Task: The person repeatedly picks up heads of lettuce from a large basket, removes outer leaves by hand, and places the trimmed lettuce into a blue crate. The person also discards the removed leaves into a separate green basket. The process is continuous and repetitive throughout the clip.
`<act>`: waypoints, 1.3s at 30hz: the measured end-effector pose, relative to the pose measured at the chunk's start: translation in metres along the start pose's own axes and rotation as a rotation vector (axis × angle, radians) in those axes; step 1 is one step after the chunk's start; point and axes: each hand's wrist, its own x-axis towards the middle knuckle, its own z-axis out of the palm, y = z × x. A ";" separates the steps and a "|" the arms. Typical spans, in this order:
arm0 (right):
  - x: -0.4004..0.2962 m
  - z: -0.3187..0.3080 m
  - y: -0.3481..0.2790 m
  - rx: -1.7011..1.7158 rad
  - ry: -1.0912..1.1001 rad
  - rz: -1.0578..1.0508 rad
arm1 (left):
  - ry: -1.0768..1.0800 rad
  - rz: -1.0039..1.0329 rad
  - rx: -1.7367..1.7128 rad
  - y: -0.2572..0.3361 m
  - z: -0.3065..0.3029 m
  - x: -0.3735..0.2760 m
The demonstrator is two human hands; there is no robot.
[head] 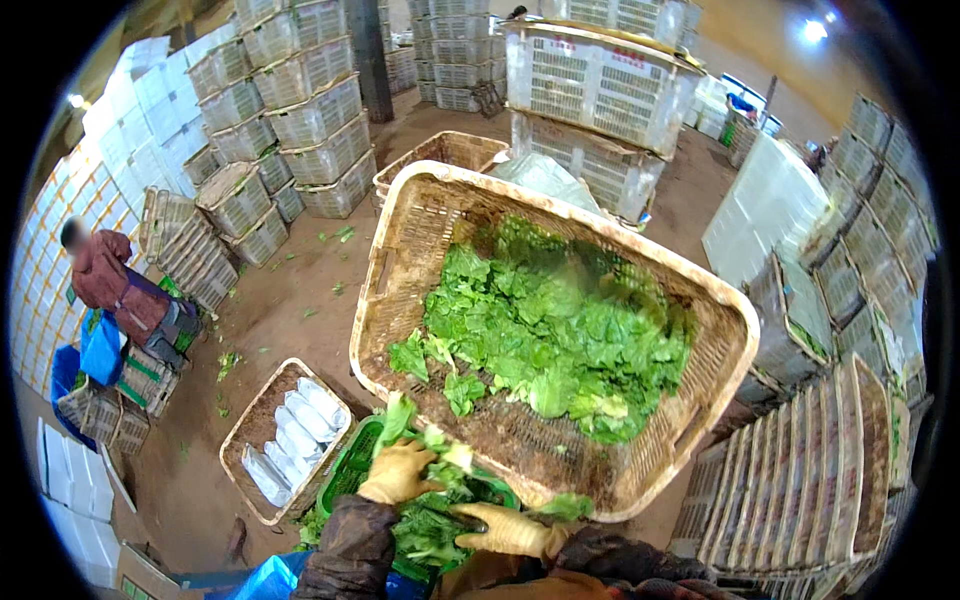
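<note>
My left hand (399,471), in a yellow glove, is closed around leafy greens (396,421); one leaf sticks up past the fingers. My right hand (511,529), also gloved, reaches in from the right with fingers apart, beside loose greens (431,529) in a green plastic basket (346,472). Just beyond my hands, a large tilted plastic crate (369,315) with brown-stained slotted walls holds a heap of green leaves (540,330). Another leaf (568,506) lies by its near rim, close to my right wrist.
A smaller crate (231,442) of white wrapped packages (289,442) stands on the floor at left. Stacked crates rise behind (600,90) and at right (795,465). A person (124,277) stands at far left near white boxes (75,217). Leaf scraps litter the floor.
</note>
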 end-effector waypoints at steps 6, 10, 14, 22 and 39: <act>-0.025 -0.014 -0.024 0.171 0.145 0.111 | -0.375 -0.152 -0.092 -0.066 0.004 -0.028; -0.028 -0.033 0.006 0.345 0.183 0.141 | 0.058 0.142 -0.259 -0.032 -0.081 0.062; -0.036 -0.060 0.031 0.591 0.292 0.036 | 0.470 0.202 -0.188 -0.056 -0.094 0.212; -0.027 -0.095 0.135 0.447 0.532 -0.162 | 0.085 -0.241 0.426 -0.143 -0.086 0.509; -0.011 -0.123 0.129 -0.044 0.540 0.162 | 0.875 -0.457 -0.044 -0.177 0.063 0.308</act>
